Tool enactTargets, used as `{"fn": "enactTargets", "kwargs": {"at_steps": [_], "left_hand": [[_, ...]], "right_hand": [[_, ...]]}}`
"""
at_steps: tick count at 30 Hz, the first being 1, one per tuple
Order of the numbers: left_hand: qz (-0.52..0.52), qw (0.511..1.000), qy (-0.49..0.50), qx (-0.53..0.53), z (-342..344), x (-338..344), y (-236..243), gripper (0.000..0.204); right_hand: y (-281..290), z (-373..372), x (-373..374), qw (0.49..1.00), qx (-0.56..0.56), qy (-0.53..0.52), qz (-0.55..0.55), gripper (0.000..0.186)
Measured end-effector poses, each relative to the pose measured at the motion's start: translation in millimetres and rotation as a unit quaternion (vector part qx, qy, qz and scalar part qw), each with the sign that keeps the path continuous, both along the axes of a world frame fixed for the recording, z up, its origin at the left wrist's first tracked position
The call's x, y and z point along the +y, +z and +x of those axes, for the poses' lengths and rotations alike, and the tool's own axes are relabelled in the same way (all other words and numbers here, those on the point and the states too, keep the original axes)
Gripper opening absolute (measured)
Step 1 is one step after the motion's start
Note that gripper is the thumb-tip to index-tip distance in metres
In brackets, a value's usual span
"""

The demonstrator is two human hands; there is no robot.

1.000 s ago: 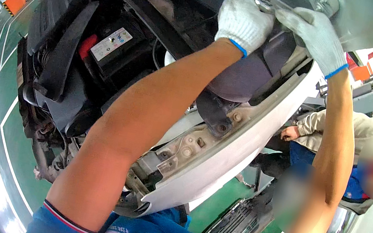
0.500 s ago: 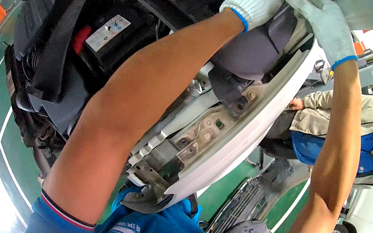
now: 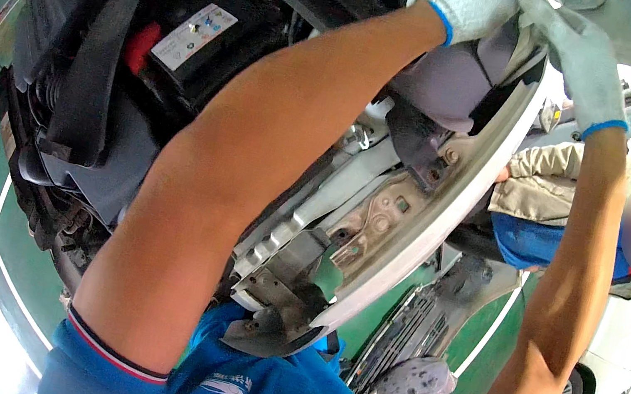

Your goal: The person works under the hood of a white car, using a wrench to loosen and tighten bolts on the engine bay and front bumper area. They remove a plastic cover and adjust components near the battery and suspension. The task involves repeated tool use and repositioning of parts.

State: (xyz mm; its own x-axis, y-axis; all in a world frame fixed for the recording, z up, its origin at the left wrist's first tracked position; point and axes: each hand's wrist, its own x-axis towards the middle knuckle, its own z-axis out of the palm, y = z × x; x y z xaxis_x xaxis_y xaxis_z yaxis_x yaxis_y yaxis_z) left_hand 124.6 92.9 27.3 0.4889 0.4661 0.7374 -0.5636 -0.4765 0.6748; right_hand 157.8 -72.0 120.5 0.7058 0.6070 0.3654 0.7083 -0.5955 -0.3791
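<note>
Both my hands wear white knit gloves with blue cuffs and reach to the far end of a car's open engine bay. My left hand (image 3: 469,6) has its fingers curled at the top edge of the view, beside a dark grey plastic liner (image 3: 446,81). Close to its fingertips, my right hand (image 3: 580,62) brings its fingers together above the end of the white fender (image 3: 455,222). Whatever small thing lies between the fingers is too hidden to name. Below my arms is a bare metal inner panel (image 3: 375,220) with holes.
A battery (image 3: 193,36) with a white label and black covers fill the left side. On the green floor lies a removed bumper (image 3: 428,326) with a grille. At right, a person in a beige jacket (image 3: 538,181) is close by, with a white car (image 3: 612,359) behind.
Both hands have shifted slightly right in the view and stay close together at the far end. The engine bay shows at a slightly different angle.
</note>
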Motion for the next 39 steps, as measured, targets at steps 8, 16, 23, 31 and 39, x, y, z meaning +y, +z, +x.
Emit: {"fn": "enactTargets", "kwargs": {"at_steps": [8,16,23,31,39], "left_hand": [[0.044,0.996,0.047,-0.055,20,-8,-8,0.024],[-0.006,0.989,0.055,0.138,1,-1,3,0.034],[-0.032,0.966,0.214,0.138,20,-16,-3,0.026],[0.001,0.977,0.134,0.168,-4,-2,4,0.033],[-0.026,0.971,0.227,0.067,4,-8,3,0.020]], "right_hand": [[7,9,-9,0.997,-0.035,0.033,-0.055,0.080],[-5,56,12,0.989,-0.049,0.120,-0.075,0.059],[-7,109,28,0.981,0.010,0.174,-0.084,0.057],[8,78,19,0.967,0.172,0.162,-0.095,0.054],[-10,57,18,0.985,-0.134,0.068,-0.080,0.070]]}}
